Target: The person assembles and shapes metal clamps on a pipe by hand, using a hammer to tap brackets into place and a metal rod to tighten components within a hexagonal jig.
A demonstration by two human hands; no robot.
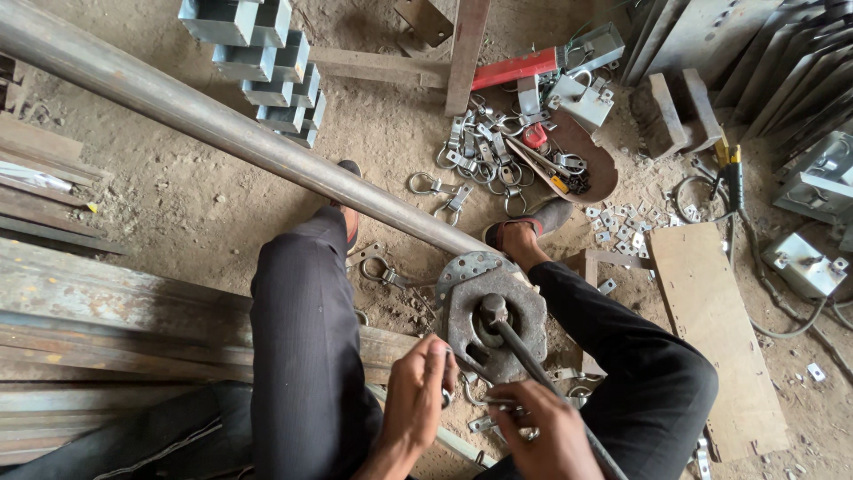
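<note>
I sit on the ground with my knees apart, over a round, rusty iron bending jig [498, 320] that has a pin in its middle. A long steel pipe [222, 124] runs from the jig up to the far left. My left hand [416, 391] pinches a small metal ring piece at the jig's near edge. Beside it, my right hand [544, 428] grips a bent wire ring just below the jig, next to a dark steel rod [533, 364] that slants down to the right.
A heap of finished metal ring clamps [484, 156] lies past my feet, with small square plates [617, 227] scattered to the right. Stacked grey metal boxes [267, 62], a wooden board [711, 320], a cable [755, 258] and steel strips [107, 320] surround me.
</note>
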